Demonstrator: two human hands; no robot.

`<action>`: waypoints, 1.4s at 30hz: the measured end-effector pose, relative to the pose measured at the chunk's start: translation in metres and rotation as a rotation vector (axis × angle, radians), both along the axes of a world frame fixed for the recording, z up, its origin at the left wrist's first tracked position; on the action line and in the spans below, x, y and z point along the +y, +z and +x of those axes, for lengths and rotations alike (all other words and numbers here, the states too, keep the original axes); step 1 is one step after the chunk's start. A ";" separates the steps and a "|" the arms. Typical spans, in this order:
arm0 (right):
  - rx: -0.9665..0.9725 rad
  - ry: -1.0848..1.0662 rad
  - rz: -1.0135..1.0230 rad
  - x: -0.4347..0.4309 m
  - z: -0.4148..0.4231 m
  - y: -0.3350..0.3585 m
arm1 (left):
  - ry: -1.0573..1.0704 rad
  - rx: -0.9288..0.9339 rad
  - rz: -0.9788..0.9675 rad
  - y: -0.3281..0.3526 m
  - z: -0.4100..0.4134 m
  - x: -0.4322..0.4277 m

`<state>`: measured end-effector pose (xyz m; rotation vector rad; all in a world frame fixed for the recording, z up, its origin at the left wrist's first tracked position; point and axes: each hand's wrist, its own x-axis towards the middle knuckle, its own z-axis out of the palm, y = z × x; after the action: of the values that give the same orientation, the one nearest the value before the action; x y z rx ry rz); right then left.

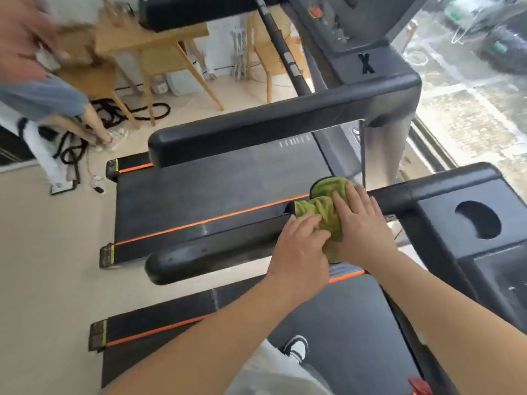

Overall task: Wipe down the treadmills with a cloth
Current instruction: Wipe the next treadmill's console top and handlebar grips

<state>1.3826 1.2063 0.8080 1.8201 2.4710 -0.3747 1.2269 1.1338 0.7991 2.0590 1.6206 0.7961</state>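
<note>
A green cloth [328, 206] is bunched over the black left handrail [216, 252] of the treadmill I stand on. My left hand [301, 246] lies on the near part of the cloth, fingers curled into its folds. My right hand [360, 223] presses flat on the cloth from the right, fingers straight. Both hands sit close together on the rail, near where it joins the console [479, 223]. A second treadmill [216, 189] with an orange-striped deck stands just beyond the rail.
The second treadmill's handrail [256, 132] and console [356, 32] rise behind. Wooden chairs and a table [159, 44], black cables [125, 112] and a seated person's legs [42, 101] fill the left floor. A window [470, 95] runs along the right. My shoe [298, 347] rests on the belt.
</note>
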 end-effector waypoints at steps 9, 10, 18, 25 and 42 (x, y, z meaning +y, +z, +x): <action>-0.186 0.169 0.055 0.023 -0.003 0.004 | 0.057 -0.089 -0.172 -0.010 -0.049 -0.054; -0.202 0.161 0.048 0.022 -0.005 0.007 | 0.068 -0.106 -0.190 -0.007 -0.057 -0.056; -0.346 0.065 -0.025 0.000 -0.067 0.013 | 0.026 -0.084 -0.272 -0.019 -0.137 -0.099; -0.189 0.113 0.118 -0.051 -0.181 -0.020 | -0.009 -0.090 -0.341 -0.027 -0.204 -0.114; -0.196 0.338 0.042 -0.086 -0.314 -0.005 | 0.416 -0.234 -0.243 -0.024 -0.301 -0.125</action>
<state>1.0689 1.1203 0.8031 1.3376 2.5937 -0.1197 0.9262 1.0083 0.7752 1.4253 1.9256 0.8843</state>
